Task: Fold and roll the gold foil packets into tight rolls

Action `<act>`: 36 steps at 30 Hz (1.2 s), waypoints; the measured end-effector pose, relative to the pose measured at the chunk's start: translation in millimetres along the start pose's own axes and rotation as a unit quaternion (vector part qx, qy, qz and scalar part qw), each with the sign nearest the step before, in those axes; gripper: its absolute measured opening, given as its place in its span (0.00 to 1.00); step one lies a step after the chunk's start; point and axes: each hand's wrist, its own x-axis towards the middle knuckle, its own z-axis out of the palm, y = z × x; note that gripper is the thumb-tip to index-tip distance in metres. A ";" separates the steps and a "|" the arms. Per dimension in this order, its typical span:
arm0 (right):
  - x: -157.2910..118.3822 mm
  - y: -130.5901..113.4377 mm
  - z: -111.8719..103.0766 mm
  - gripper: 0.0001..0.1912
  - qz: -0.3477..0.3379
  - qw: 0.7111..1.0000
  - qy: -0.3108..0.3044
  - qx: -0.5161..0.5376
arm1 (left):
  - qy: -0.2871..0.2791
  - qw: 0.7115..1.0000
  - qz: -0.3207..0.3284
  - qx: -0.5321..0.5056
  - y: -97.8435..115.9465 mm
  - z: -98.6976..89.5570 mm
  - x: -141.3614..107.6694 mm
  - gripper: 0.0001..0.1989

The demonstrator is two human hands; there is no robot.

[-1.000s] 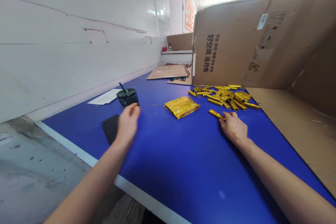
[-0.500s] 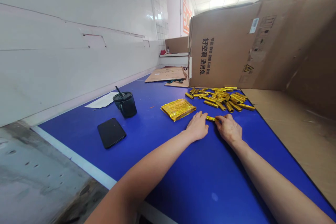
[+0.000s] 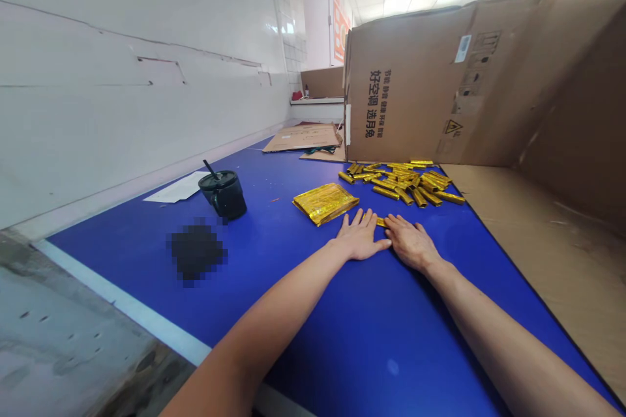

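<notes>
Hands (image 3: 360, 234) (image 3: 408, 241) meet over one narrow, shiny gold foil strip (image 3: 381, 222) on a bright blue tabletop (image 3: 391, 326), just right of and nearer the wearer than a flat, rectangular gold foil packet (image 3: 326, 203); the strip's long axis runs roughly side to side, from beneath the left hand's fingertips toward those of the right hand; it lies ahead of the left palm and to the left of the right fingers, with neither hand clearly nearer; the left hand is flat, fingers spread, while the right hand's fingers bunch at the other end, and whether they pinch the foil cannot be told. Count from the packet: two hands on its near side, one strip, one packet; to its right and beyond, a heap of short, rolled gold foil tubes (image 3: 409, 177), upward of twenty but too overlapped for an exact tally; to its left, one dark, lidded cup (image 3: 229, 197) with one black stick, one pixelated black patch (image 3: 195, 251) closer in and one white paper sheet (image 3: 175, 188) farther left; behind it to the right, one large brown cardboard box (image 3: 415, 91).
</notes>
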 end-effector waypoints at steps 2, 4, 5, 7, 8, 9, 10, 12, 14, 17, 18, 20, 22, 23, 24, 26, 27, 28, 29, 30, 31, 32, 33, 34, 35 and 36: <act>-0.9 0.7 0.3 0.20 0.018 1.000 0.007 0.004 | 0.028 0.999 0.000 -0.027 -1.6 0.2 -0.6 0.37; -2.2 1.3 -1.9 0.22 0.041 0.999 0.025 0.008 | 0.072 0.995 -0.009 -0.063 -2.7 0.4 -0.8 0.34; -2.8 1.6 -3.7 0.22 0.053 0.998 0.038 0.011 | 0.094 0.992 -0.017 -0.078 -3.2 0.4 -0.7 0.32; -3.9 2.8 -7.8 0.22 0.077 0.995 0.063 0.019 | 0.132 0.986 -0.036 -0.098 -4.4 0.0 0.0 0.27; -4.2 3.6 -9.6 0.21 0.088 0.993 0.075 0.024 | 0.147 0.983 -0.048 -0.103 -4.9 -0.5 0.6 0.24; -4.4 4.4 -11.0 0.21 0.099 0.991 0.084 0.031 | 0.163 0.978 -0.063 -0.111 -5.5 -1.1 1.3 0.23; -4.3 5.3 -11.8 0.20 0.109 0.989 0.092 0.038 | 0.179 0.973 -0.079 -0.119 -5.9 -1.8 2.3 0.22; -3.4 7.0 -11.9 0.18 0.121 0.986 0.099 0.057 | 0.207 0.962 -0.115 -0.135 -6.5 -3.3 4.5 0.20; -1.8 9.0 -10.1 0.15 0.118 0.984 0.100 0.085 | 0.225 0.951 -0.144 -0.154 -6.9 -4.5 7.1 0.16; 2.1 13.6 -5.4 0.12 0.101 0.979 0.106 0.145 | 0.239 0.937 -0.162 -0.198 -8.1 -4.7 11.9 0.08; 3.7 15.5 -3.6 0.11 0.098 0.974 0.111 0.169 | 0.243 0.931 -0.162 -0.218 -8.9 -4.2 13.9 0.06; 7.1 19.5 0.0 0.11 0.099 0.962 0.124 0.222 | 0.250 0.917 -0.163 -0.266 -11.1 -2.4 18.0 0.05; 9.8 22.1 3.0 0.11 0.104 0.944 0.139 0.281 | 0.258 0.897 -0.164 -0.319 -13.2 -0.2 21.8 0.06; 10.7 22.5 4.0 0.11 0.108 0.933 0.145 0.311 | 0.263 0.885 -0.166 -0.348 -13.8 0.8 23.4 0.06; 11.2 22.2 4.5 0.11 0.113 0.921 0.149 0.341 | 0.267 0.871 -0.168 -0.377 -14.0 1.6 24.6 0.07; 11.1 19.8 4.1 0.12 0.126 0.895 0.155 0.399 | 0.273 0.839 -0.172 -0.437 -12.9 2.6 25.8 0.09; 10.6 18.0 3.3 0.12 0.134 0.881 0.158 0.425 | 0.273 0.822 -0.174 -0.468 -11.6 2.7 25.7 0.09; 10.0 15.9 2.2 0.12 0.141 0.867 0.162 0.450 | 0.270 0.805 -0.175 -0.498 -9.9 2.6 25.4 0.09; 9.4 13.9 1.0 0.12 0.148 0.852 0.168 0.474 | 0.267 0.789 -0.175 -0.525 -8.1 2.2 24.8 0.08; 8.8 11.9 -0.1 0.11 0.153 0.837 0.174 0.497 | 0.264 0.773 -0.175 -0.550 -6.3 1.7 24.0 0.08; 8.4 10.1 -1.2 0.11 0.158 0.821 0.179 0.519 | 0.261 0.759 -0.176 -0.571 -4.7 1.0 23.1 0.07; 8.2 8.4 -2.1 0.11 0.162 0.806 0.183 0.540 | 0.258 0.746 -0.176 -0.588 -3.3 0.1 22.0 0.07; 8.0 6.9 -2.8 0.12 0.165 0.791 0.186 0.559 | 0.254 0.736 -0.176 -0.603 -2.2 -0.8 20.9 0.07; 7.9 5.5 -3.5 0.12 0.168 0.777 0.187 0.577 | 0.248 0.728 -0.176 -0.614 -1.4 -1.8 19.7 0.06; 7.7 4.1 -4.1 0.12 0.171 0.765 0.187 0.592 | 0.240 0.723 -0.174 -0.624 -0.8 -2.9 18.4 0.06; 7.4 2.8 -4.9 0.12 0.173 0.755 0.185 0.605 | 0.232 0.719 -0.171 -0.632 -0.3 -3.9 17.1 0.05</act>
